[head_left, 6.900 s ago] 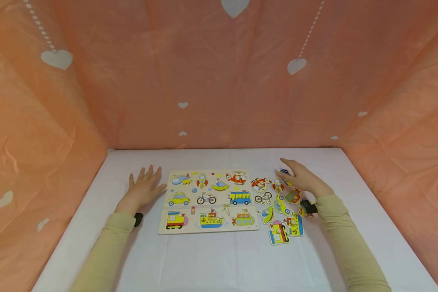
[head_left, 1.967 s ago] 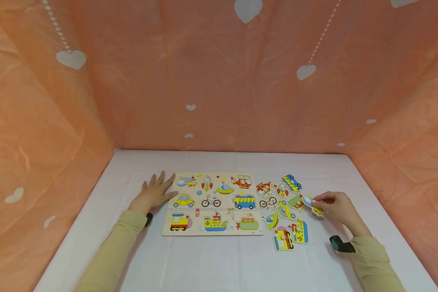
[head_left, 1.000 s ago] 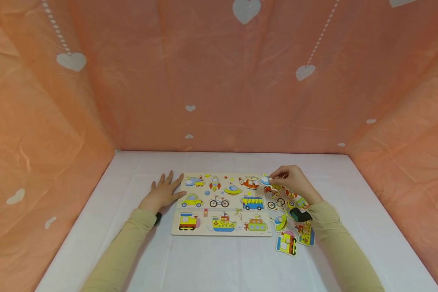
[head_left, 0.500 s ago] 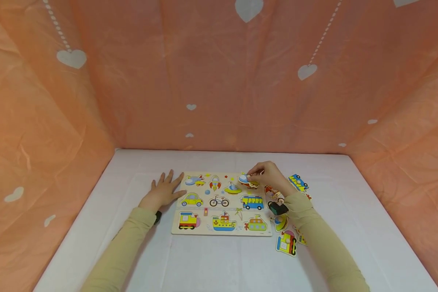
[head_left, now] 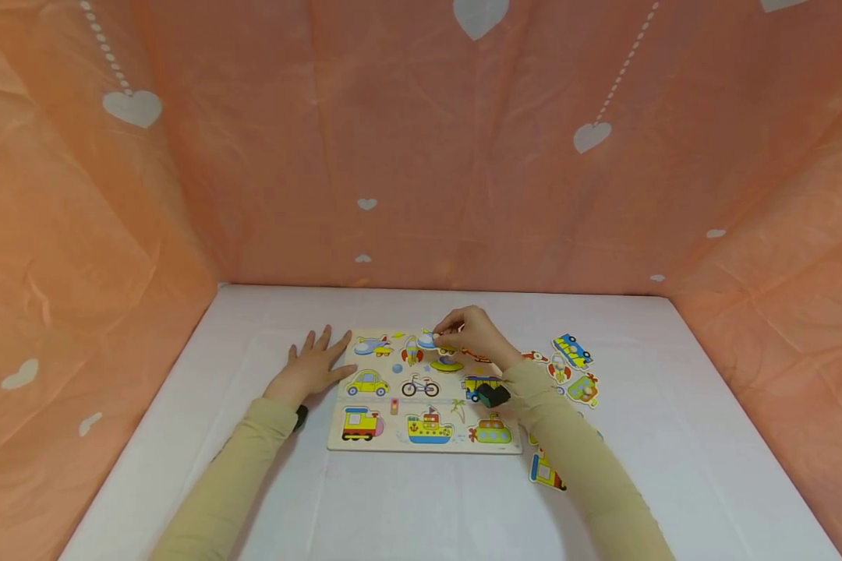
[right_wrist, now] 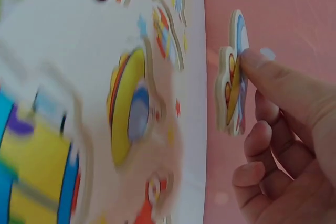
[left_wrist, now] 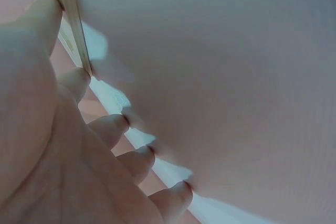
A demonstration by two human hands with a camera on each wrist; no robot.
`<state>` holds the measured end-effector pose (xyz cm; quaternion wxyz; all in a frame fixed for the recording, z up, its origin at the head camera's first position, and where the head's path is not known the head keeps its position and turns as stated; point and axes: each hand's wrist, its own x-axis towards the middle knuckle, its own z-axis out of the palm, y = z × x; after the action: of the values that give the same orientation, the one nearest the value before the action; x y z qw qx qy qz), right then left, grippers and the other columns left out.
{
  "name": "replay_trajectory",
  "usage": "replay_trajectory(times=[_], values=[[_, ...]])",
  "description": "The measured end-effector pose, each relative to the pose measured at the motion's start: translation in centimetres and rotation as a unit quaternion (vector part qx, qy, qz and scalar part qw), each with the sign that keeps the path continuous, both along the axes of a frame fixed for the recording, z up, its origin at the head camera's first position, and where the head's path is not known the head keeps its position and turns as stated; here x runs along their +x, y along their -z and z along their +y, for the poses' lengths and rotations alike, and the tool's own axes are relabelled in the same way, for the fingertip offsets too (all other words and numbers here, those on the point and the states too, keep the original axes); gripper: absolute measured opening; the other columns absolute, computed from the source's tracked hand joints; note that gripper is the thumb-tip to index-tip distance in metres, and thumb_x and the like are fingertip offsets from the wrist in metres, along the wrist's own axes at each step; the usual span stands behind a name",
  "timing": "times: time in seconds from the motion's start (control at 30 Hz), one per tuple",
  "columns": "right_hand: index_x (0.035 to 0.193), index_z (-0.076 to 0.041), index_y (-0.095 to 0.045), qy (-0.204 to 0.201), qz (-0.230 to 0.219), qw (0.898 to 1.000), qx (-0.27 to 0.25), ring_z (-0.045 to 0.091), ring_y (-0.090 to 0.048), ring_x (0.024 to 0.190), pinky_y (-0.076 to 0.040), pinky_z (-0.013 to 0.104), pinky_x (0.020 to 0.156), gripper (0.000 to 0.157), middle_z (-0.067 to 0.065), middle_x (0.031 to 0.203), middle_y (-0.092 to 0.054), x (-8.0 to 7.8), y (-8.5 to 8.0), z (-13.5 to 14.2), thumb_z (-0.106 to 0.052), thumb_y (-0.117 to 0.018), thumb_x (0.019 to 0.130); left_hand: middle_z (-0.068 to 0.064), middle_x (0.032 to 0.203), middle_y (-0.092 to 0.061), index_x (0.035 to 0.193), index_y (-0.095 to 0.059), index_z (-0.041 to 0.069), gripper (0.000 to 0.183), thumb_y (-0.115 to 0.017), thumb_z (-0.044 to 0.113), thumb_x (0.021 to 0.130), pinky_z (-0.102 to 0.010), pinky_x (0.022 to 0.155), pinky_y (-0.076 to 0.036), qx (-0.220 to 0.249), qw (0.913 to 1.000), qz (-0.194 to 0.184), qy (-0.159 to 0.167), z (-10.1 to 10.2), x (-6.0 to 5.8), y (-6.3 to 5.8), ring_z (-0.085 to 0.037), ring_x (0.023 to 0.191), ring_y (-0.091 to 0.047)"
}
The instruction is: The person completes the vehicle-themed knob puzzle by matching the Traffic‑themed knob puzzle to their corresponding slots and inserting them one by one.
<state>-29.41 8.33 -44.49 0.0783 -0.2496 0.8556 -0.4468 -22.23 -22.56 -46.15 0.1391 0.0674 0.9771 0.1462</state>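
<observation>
My right hand [head_left: 479,335] pinches a wooden airplane puzzle piece [head_left: 426,340], blue and white with yellow. It is over the upper middle of the puzzle board [head_left: 390,433], near the printed rocket and flying saucer. In the right wrist view the airplane piece [right_wrist: 224,93] stands nearly edge-on, raised off the board, with the thumb at its side. My left hand [head_left: 311,372] lies with fingers spread at the board's left side. In the left wrist view its thumb and index fingertip touch the board's edge, and the other fingertips rest on the white surface.
Right of the board lie loose puzzle pieces: a bus [head_left: 573,351], a rocket [head_left: 558,369], a submarine [head_left: 584,389] and a train [head_left: 544,472]. My right sleeve [head_left: 568,444] covers others. Orange cloth walls [head_left: 421,195] stand around the white table [head_left: 393,506].
Seconds ago my right hand picked the airplane piece from the loose pieces, then carried it left across the board. The board shifted slightly right; my left hand stayed at its edge.
</observation>
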Motion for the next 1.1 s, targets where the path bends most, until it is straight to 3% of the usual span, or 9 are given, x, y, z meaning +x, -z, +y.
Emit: replay_trajectory(times=[0.27,0.6,1.1], values=[[0.088,-0.010,-0.076,-0.021,-0.030,0.999,-0.016,0.017,-0.057,0.072,-0.048,0.026,0.060,0.009,0.000,0.081,-0.065,-0.1,0.7,-3.4,-0.015,-0.078,0.081,-0.027,0.155,-0.005,0.154,-0.020,0.015,0.077,-0.052,0.052,0.094,-0.071,0.104,-0.002,-0.004,1.0000,-0.002,-0.002,0.0,0.1,-0.3,-0.052,0.138,0.000],[0.090,-0.008,-0.075,-0.045,-0.027,0.998,-0.023,0.016,-0.058,0.071,-0.049,0.025,0.060,0.009,0.000,0.080,-0.065,0.2,1.1,-7.1,-0.014,-0.076,0.083,-0.027,0.155,-0.007,0.153,-0.022,0.015,0.075,-0.052,0.051,0.095,-0.072,0.103,-0.004,-0.001,1.0000,0.000,0.000,0.0,0.4,-0.1,-0.053,0.138,-0.002],[0.092,-0.006,-0.076,-0.030,-0.016,0.999,-0.016,0.013,-0.056,0.066,-0.047,0.023,0.059,0.012,-0.001,0.077,-0.066,-0.3,2.0,-9.4,-0.013,-0.077,0.082,-0.027,0.155,-0.007,0.153,-0.023,0.016,0.075,-0.051,0.053,0.094,-0.072,0.104,-0.004,-0.002,1.0000,0.001,0.001,0.0,0.6,0.0,-0.052,0.138,-0.003]])
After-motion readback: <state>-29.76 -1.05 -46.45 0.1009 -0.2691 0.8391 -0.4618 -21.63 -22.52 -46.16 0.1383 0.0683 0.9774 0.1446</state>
